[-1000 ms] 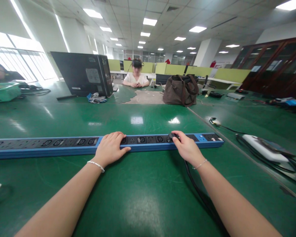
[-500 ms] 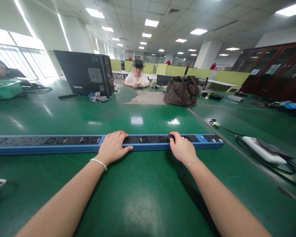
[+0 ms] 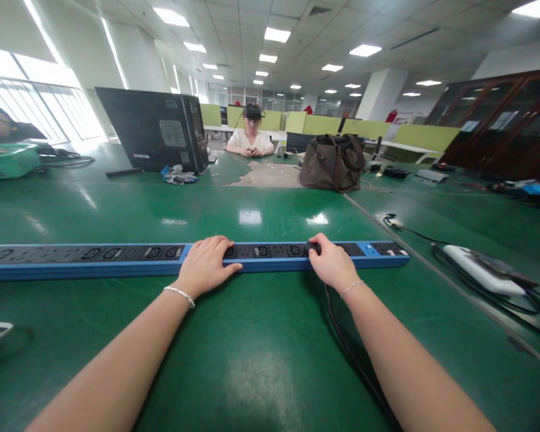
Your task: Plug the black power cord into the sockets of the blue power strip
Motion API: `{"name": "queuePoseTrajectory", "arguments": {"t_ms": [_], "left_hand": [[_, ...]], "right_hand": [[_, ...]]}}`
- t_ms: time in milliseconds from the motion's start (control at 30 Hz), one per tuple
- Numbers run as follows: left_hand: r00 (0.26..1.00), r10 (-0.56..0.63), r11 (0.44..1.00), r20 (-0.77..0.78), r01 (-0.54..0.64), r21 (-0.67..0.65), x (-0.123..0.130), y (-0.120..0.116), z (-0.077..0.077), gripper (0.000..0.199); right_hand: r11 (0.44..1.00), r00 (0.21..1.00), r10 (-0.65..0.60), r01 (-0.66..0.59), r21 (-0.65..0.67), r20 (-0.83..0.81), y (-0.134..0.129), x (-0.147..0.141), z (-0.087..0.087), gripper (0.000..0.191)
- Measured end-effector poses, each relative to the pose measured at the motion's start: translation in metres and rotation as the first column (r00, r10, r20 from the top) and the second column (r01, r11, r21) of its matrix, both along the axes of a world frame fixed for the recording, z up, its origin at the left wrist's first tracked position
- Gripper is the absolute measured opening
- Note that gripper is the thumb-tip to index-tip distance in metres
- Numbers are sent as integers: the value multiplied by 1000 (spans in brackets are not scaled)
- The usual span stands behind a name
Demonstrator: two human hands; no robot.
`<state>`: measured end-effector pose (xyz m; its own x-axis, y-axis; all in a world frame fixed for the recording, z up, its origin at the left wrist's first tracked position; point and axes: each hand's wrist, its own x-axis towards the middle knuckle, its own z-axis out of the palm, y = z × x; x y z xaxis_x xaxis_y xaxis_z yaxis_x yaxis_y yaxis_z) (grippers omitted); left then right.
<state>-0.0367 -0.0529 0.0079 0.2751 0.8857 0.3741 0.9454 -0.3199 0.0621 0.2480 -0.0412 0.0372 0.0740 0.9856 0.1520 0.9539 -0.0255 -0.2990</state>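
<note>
A long blue power strip (image 3: 270,264) with a row of black sockets lies across the green table and runs out of view on the left. My left hand (image 3: 207,261) grips it near the middle, fingers over the socket face and thumb along the front edge. Farther right, my right hand (image 3: 333,263) is closed around a black plug (image 3: 312,247) at one of the sockets; my fingers partly cover it, so how deep it sits cannot be seen. The plug's black cord (image 3: 345,342) drops below my right wrist and trails toward the table's near side.
A black computer case (image 3: 153,129) stands back left, with gloves (image 3: 179,174) beside it. A brown bag (image 3: 326,161) sits back right. On the right lies a white device (image 3: 481,270) with black cables. A green basket (image 3: 9,161) is far left. Another person (image 3: 251,141) sits opposite.
Both hands keep nearly the same places on the strip and plug. The view has tilted slightly, and my right hand's fingers have shifted only a little.
</note>
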Motion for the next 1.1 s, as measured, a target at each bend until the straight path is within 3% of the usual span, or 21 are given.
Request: {"name": "queuePoseTrajectory", "arguments": {"t_ms": [900, 1100], "left_hand": [[1000, -17, 1000, 7, 17, -21, 0, 1, 1, 48], [1000, -8, 1000, 4, 8, -21, 1, 0, 2, 47]], "right_hand": [[992, 931, 44, 3, 128, -361, 4, 5, -14, 29], [976, 867, 63, 49, 210, -494, -2, 6, 1, 34]]}}
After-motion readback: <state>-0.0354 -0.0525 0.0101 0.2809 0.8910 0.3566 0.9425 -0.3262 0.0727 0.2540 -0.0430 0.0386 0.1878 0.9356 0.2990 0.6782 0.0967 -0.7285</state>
